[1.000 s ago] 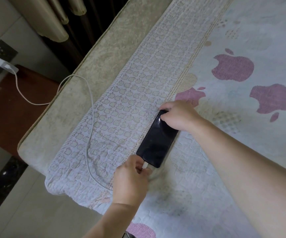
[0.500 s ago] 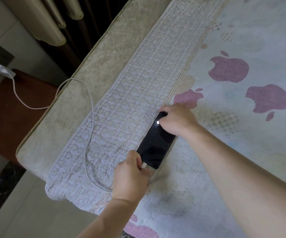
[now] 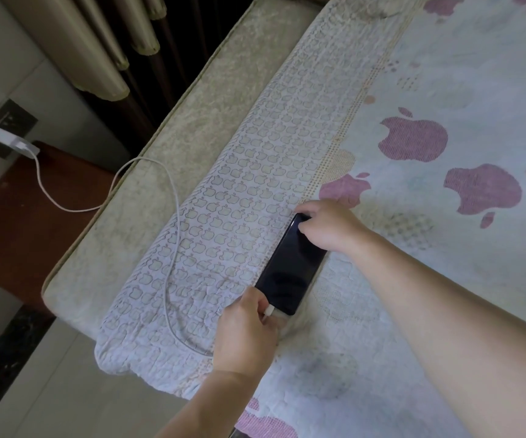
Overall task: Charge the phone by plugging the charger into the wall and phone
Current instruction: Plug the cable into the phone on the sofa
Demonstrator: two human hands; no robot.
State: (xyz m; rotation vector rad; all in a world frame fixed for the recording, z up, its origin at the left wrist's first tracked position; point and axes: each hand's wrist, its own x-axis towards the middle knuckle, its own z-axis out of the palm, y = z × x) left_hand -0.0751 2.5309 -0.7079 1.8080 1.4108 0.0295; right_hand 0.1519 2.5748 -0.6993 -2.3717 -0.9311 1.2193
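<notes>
The bright spot on the phone screen has gone; the screen is dark.

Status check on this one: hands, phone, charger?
Left hand pinching cable plug at phone bottom edge. Right hand steadying phone's top. Charger in wall socket. Nothing obstructing.

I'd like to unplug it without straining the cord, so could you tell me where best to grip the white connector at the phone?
Pinch the stiff white connector itself, not the thin cable, approaching from the phone's near short end where the left hand is. It sticks straight out, so pull along the phone's length while the right hand steadies the far end.
</notes>
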